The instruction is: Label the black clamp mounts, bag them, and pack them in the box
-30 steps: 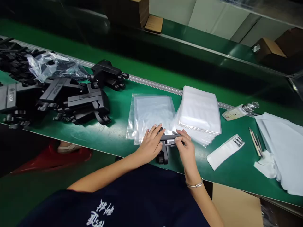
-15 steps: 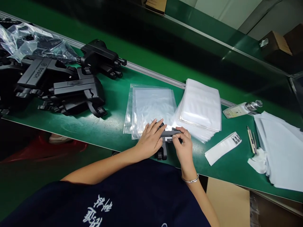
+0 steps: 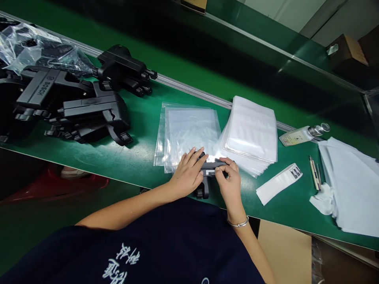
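A black plastic part [image 3: 207, 173] with a small white label on its top lies at the near edge of the green bench [image 3: 142, 130]. My left hand [image 3: 188, 171] rests flat over its left end, holding it down. My right hand [image 3: 229, 179] pinches its right end, fingertips pressing on the label. The part's lower leg sticks out toward me between both hands. Just beyond the hands lie clear plastic bags [image 3: 189, 132], and to their right a thicker stack of bags [image 3: 251, 132].
Several larger black plastic parts [image 3: 85, 112] are piled at the left, with a crumpled clear bag [image 3: 38, 51] behind them. A label strip [image 3: 280, 183], a small bottle [image 3: 302, 135], thin tools [image 3: 314, 177] and white sheets [image 3: 352, 185] lie at the right.
The view shifted slightly. My right fingers slid left along the top of the black part onto the label. My left hand stayed on the part.
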Demonstrator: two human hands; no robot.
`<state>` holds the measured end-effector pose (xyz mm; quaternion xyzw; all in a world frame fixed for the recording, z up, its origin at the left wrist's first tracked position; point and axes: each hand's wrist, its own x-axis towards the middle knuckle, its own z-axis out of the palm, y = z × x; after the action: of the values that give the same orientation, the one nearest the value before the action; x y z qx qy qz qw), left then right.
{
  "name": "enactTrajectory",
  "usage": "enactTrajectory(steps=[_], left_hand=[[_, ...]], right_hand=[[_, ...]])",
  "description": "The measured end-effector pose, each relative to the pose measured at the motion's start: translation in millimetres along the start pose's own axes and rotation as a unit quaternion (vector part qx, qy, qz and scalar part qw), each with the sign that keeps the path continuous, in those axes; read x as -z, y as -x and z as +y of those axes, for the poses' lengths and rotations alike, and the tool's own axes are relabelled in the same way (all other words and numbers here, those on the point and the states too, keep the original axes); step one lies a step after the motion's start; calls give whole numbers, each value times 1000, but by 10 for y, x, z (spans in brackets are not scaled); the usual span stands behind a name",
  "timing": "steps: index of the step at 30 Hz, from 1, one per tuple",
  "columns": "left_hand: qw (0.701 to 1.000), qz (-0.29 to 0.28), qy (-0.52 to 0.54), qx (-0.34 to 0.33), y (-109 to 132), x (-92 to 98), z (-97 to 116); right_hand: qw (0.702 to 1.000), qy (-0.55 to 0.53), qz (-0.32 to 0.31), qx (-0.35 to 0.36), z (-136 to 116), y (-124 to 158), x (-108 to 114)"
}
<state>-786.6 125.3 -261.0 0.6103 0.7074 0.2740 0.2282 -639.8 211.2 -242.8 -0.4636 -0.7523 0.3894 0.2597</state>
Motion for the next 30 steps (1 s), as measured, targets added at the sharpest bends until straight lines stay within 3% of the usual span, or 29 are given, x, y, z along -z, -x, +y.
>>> enactTrajectory(steps=[4, 8, 12, 16, 20, 25, 30], left_hand=[[1000, 23, -1, -8, 15, -2, -18], [991, 74, -19, -106, 62, 41, -74], [982, 45, -50, -174, 75, 105, -110], [980, 42, -58, -187, 7, 173, -126], [968, 10, -74, -238, -146, 289, -115], [941, -41, -150, -300, -345, 340, 17], [922, -41, -190, -334, -409, 241, 135]], right_hand=[[999, 33, 4, 26, -6, 10, 4], [997, 65, 6, 45, -48, 23, -21], [998, 53, -8, 39, -9, 17, 57], [999, -27, 1, 43, 213, -45, 358], [985, 17, -145, 93, 420, -101, 573], [981, 52, -151, 108, 499, -108, 528], [980, 50, -152, 116, 534, -142, 527]])
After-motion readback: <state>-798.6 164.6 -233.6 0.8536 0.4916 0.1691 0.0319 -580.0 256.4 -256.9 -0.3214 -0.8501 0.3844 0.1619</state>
